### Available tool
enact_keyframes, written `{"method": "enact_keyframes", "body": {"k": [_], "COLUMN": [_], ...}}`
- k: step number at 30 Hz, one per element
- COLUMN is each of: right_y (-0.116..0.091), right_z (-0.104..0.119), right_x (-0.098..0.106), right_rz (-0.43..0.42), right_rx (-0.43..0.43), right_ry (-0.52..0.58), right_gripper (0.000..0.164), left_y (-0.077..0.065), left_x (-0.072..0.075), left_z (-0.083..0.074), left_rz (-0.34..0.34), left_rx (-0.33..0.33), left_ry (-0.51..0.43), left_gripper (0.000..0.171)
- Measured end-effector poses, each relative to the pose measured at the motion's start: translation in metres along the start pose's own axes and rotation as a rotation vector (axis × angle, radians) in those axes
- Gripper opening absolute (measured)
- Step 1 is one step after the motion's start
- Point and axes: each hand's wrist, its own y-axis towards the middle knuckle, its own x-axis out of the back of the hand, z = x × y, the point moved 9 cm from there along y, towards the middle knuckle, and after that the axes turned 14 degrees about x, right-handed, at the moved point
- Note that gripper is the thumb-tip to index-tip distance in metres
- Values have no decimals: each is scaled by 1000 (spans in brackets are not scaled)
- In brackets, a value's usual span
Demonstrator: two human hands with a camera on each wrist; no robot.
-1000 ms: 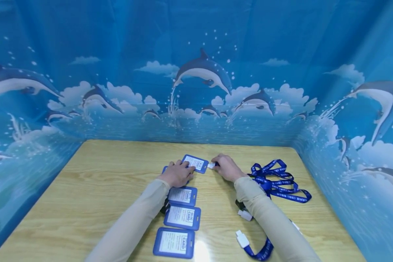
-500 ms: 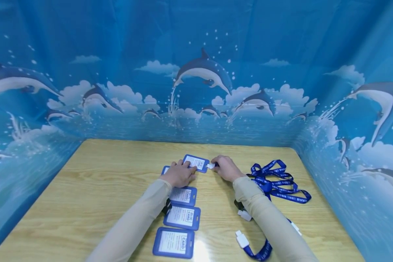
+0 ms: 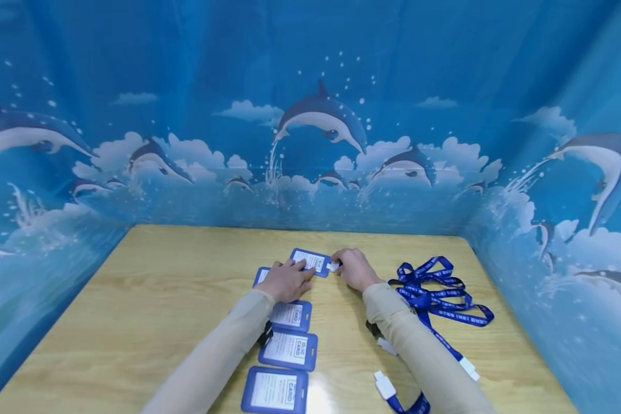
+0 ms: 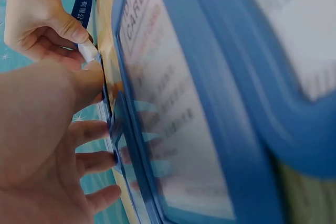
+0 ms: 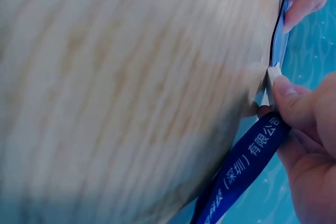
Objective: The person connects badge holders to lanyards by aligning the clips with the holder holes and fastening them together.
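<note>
Partly, the left hand (image 3: 287, 282) covers the farthest badge (image 3: 313, 259).

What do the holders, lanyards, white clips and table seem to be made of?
Holders: likely smooth blue plastic, satin, going by the soft highlights on the frames.
Lanyards: probably woven fabric; flat printed ribbon, lying in loops.
Clips: probably hard plastic; uniform opaque white, blocky shape.
Table: wood or wood-look laminate, somewhat glossy; grain and bright glare show.

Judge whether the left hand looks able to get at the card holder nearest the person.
Probably yes: nothing visible covers that card holder, though the left hand, touching the farthest holder, would first need to lift off and draw back.
</note>
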Motion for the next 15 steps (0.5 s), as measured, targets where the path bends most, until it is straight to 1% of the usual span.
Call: {"method": "enact_keyframes", "body": {"k": [6, 8, 12, 15], "right_y": [0, -1, -3, -4], "right_z": [4, 5, 3, 2], "right_x": [-4, -6, -5, 4], "right_rz": [3, 14, 27, -1], "right_rx": [17, 27, 24, 13], "right_ry": [-29, -47, -59, -36], "right_gripper": [29, 29, 29, 30], "left_y": [-1, -2, 0, 3], "left_x": [-1, -1, 6, 14], "left_z": [1, 0, -2, -3], "left_rz": [-26, -22, -19, -11], "left_rx": [-3, -8, -22, -27], "left_ry": [23, 22, 16, 0], "left_gripper": [52, 52, 50, 48]}}
